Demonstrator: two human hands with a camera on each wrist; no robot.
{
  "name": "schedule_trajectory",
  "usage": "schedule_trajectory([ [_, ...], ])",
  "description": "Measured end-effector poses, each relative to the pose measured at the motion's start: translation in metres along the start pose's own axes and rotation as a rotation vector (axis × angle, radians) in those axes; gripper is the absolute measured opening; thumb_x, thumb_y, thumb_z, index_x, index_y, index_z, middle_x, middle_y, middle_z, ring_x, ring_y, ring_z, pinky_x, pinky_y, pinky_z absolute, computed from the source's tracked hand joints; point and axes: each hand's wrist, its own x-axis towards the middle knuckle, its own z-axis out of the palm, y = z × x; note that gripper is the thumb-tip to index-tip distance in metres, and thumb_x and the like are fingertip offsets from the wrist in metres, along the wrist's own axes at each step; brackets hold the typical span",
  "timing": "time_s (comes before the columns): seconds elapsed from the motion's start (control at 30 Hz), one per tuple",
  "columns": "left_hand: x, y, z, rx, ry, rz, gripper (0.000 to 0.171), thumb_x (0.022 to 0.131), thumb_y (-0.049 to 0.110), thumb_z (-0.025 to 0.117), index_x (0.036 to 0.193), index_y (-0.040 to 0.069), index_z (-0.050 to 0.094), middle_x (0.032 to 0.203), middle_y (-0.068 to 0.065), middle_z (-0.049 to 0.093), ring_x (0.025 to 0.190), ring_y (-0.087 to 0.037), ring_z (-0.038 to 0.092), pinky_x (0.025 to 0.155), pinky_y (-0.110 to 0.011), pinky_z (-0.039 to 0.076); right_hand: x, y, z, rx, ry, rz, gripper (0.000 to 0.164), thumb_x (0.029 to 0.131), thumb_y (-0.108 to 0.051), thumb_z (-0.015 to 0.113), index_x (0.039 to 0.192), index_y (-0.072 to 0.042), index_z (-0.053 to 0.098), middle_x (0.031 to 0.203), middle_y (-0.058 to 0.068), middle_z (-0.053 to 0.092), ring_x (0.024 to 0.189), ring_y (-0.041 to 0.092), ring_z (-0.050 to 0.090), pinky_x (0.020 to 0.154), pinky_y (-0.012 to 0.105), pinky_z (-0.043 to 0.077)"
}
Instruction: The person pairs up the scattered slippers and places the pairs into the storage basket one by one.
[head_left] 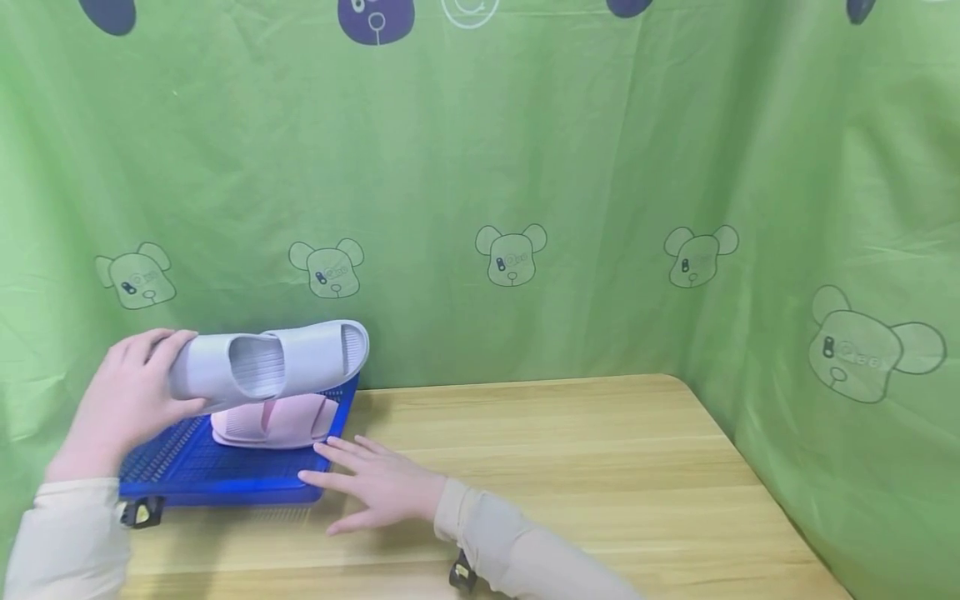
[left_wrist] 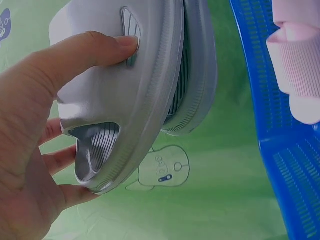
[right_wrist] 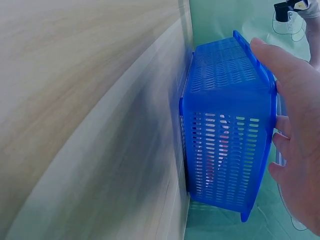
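My left hand (head_left: 131, 396) grips a pair of light grey slippers (head_left: 311, 358) by one end and holds them above the blue basket (head_left: 225, 492). In the left wrist view the two grey slippers (left_wrist: 150, 95) lie against each other, the thumb across the nearer one's strap and the other fingers on its far side. Pink slippers (head_left: 288, 423) sit in the basket, partly hidden under the grey pair. My right hand (head_left: 386, 483), fingers spread, is at the basket's right front corner; in the right wrist view it hovers along the rim, contact uncertain.
The basket stands at the left of a wooden table (head_left: 570, 467). A green curtain (head_left: 585, 150) with printed bear heads hangs behind the table and along its right side. Black wrist straps (head_left: 142, 512) show at both sleeves.
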Motion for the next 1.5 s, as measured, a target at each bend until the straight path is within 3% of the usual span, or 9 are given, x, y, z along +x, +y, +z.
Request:
schedule_trajectory([
  [0.37, -0.007, -0.012, -0.012, 0.035, -0.059, 0.016, 0.095, 0.049, 0.024, 0.092, 0.131, 0.003, 0.049, 0.129, -0.031, 0.047, 0.113, -0.056, 0.04, 0.097, -0.071, 0.03, 0.004, 0.0, -0.001, 0.031, -0.006, -0.009, 0.077, 0.091, -0.071, 0.04, 0.155, -0.041, 0.01, 0.165, 0.006, 0.012, 0.153, 0.023, 0.012, 0.125, 0.041, 0.015],
  [0.7, -0.012, -0.016, -0.014, 0.077, -0.118, 0.013, 0.093, 0.049, 0.025, 0.091, 0.129, 0.001, 0.05, 0.125, -0.032, 0.048, 0.111, -0.055, 0.04, 0.088, -0.069, 0.033, 0.005, 0.0, -0.001, 0.023, -0.004, -0.023, 0.076, 0.091, -0.069, 0.041, 0.155, -0.039, 0.013, 0.165, 0.007, 0.014, 0.153, 0.024, 0.015, 0.125, 0.041, 0.016],
  [0.93, -0.015, -0.022, -0.009, 0.102, -0.173, -0.018, 0.092, 0.049, 0.029, 0.09, 0.129, 0.005, 0.05, 0.125, -0.031, 0.048, 0.11, -0.056, 0.04, 0.083, -0.066, 0.032, 0.005, 0.0, 0.0, 0.026, -0.01, -0.011, 0.076, 0.091, -0.07, 0.041, 0.155, -0.04, 0.013, 0.165, 0.005, 0.009, 0.153, 0.023, 0.013, 0.125, 0.04, 0.014],
  [1.2, -0.018, -0.025, -0.002, 0.091, -0.237, -0.034, 0.093, 0.05, 0.03, 0.089, 0.13, 0.004, 0.049, 0.127, -0.033, 0.046, 0.115, -0.059, 0.035, 0.094, -0.084, 0.018, 0.005, 0.0, 0.001, 0.034, -0.01, -0.007, 0.075, 0.091, -0.069, 0.041, 0.155, -0.041, 0.012, 0.165, 0.005, 0.011, 0.153, 0.024, 0.013, 0.125, 0.041, 0.014],
  [1.5, -0.02, -0.025, 0.006, 0.075, -0.288, -0.031, 0.092, 0.049, 0.029, 0.089, 0.129, 0.005, 0.052, 0.129, -0.03, 0.049, 0.119, -0.058, 0.034, 0.095, -0.085, 0.014, 0.005, 0.0, 0.002, 0.041, -0.016, -0.007, 0.075, 0.092, -0.069, 0.04, 0.154, -0.042, 0.011, 0.165, 0.004, 0.014, 0.153, 0.024, 0.012, 0.125, 0.039, 0.014],
])
